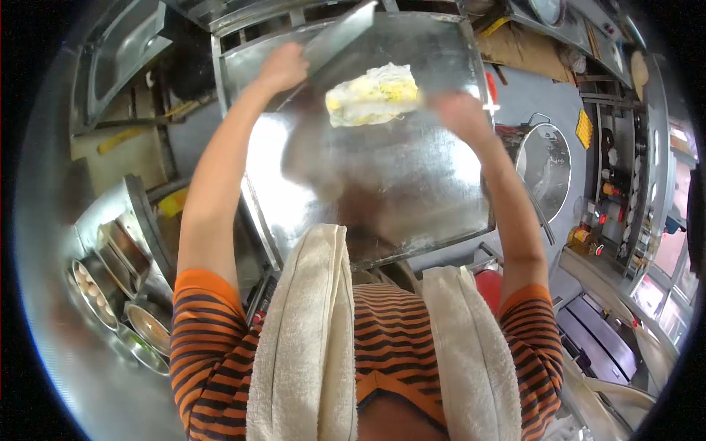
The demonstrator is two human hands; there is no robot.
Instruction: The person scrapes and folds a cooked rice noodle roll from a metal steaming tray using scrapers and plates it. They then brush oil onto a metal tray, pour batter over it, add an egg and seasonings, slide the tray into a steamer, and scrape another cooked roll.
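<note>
left hand [285,67] closed on a broad flat blade [342,38], over the far left of the steel surface [426,187]; right hand [462,116] blurred, grip can't be told, over the surface's far right part. between them, white-and-yellow food [373,95] lies on the surface's far half; round metal pot [546,167] stands off its right side.

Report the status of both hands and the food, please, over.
Left hand gripping wide metal blade, clear of the food. Right hand blurred, by the food's right end. Food on metal surface, no obstruction seen.
</note>
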